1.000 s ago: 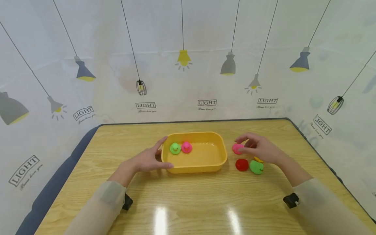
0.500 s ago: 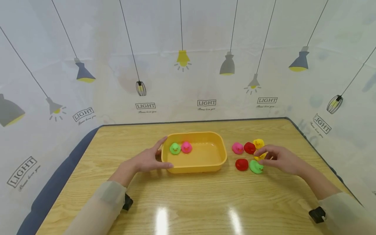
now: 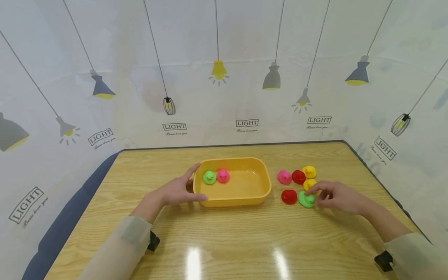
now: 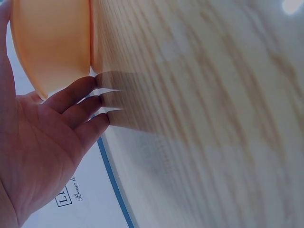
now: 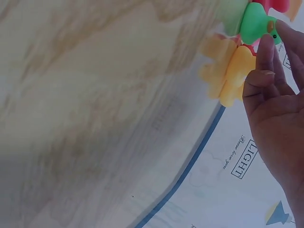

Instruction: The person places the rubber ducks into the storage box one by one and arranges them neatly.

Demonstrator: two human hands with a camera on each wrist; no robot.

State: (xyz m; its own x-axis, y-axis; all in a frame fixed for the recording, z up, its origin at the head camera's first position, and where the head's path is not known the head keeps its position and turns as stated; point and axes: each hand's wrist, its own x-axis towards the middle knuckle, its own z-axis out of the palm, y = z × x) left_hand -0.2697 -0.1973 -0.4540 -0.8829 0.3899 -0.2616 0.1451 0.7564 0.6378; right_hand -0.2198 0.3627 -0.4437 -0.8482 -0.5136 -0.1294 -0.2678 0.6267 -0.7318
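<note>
A yellow plastic box (image 3: 232, 202) stands on the table, holding a green toy duck (image 3: 209, 177) and a pink toy duck (image 3: 223, 176) at its left end. My left hand (image 3: 176, 190) grips that end, thumb over the front rim and fingers along the outer wall. To the box's right, my right hand (image 3: 337, 197) is at another green duck (image 3: 305, 200), with thumb and fingertips on either side of its head. That duck still sits on the table, also seen as a green duck (image 5: 254, 23) in the right wrist view; whether it is pinched is unclear.
Beside the green duck are a red duck (image 3: 289, 196) and a yellow duck (image 3: 309, 184). Behind them lie a pink duck (image 3: 284, 177), another red duck (image 3: 299, 177) and another yellow duck (image 3: 309, 171). A lamp-print curtain (image 3: 196, 85) rises behind the wooden table (image 3: 227, 241).
My right hand has drawn back from above the pink duck, moving right and nearer to me, down to the green duck. The left hand stays on the box.
</note>
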